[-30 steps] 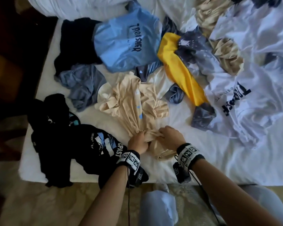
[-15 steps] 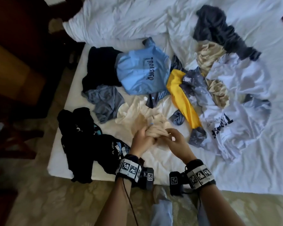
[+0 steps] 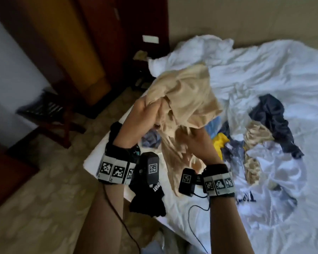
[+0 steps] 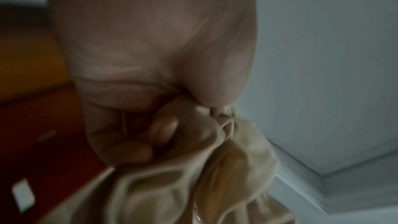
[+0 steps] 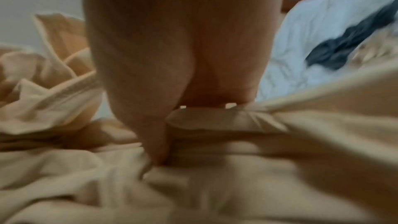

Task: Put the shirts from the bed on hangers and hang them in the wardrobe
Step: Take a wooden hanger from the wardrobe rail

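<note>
Between the curled fingers (image 4: 163, 127) of both hands, the beige shirt (image 3: 187, 96) is now hanging clear of the bed (image 3: 264, 74), having been lifted moments ago, so the hanger step is coming next.

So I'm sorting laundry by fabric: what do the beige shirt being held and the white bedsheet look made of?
The beige shirt looks like soft matte knit, probably cotton jersey: it drapes in limp folds. The bedsheet looks like thin woven cotton, matte, with sharp creases. Neither is certain.
</note>
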### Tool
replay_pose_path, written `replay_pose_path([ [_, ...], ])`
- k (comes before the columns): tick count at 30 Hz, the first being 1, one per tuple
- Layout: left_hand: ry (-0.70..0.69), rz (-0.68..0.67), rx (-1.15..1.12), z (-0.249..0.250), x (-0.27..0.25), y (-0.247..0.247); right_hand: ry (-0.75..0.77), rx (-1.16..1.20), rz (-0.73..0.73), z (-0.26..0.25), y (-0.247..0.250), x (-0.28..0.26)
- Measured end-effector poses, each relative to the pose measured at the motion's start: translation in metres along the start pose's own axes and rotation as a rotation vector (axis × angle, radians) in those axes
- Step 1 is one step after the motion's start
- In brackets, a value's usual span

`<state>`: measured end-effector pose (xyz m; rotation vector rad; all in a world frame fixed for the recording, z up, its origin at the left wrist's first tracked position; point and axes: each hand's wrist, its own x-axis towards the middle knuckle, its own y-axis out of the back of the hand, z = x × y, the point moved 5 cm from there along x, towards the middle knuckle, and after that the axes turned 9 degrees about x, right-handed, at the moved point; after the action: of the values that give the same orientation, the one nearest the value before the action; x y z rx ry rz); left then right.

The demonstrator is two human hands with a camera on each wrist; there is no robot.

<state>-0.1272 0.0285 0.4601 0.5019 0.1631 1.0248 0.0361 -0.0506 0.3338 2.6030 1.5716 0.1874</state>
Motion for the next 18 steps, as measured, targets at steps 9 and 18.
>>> replay_pose_path([
  [9, 0.278, 0.452, -0.141, -0.063, -0.052, 0.154, 0.310, 0.290, -0.030, -0.120, -0.121, 0.009],
  [18, 0.485, 0.567, 0.129, -0.231, -0.115, 0.330, 0.336, 0.393, -0.194, -0.162, -0.341, 0.026],
])
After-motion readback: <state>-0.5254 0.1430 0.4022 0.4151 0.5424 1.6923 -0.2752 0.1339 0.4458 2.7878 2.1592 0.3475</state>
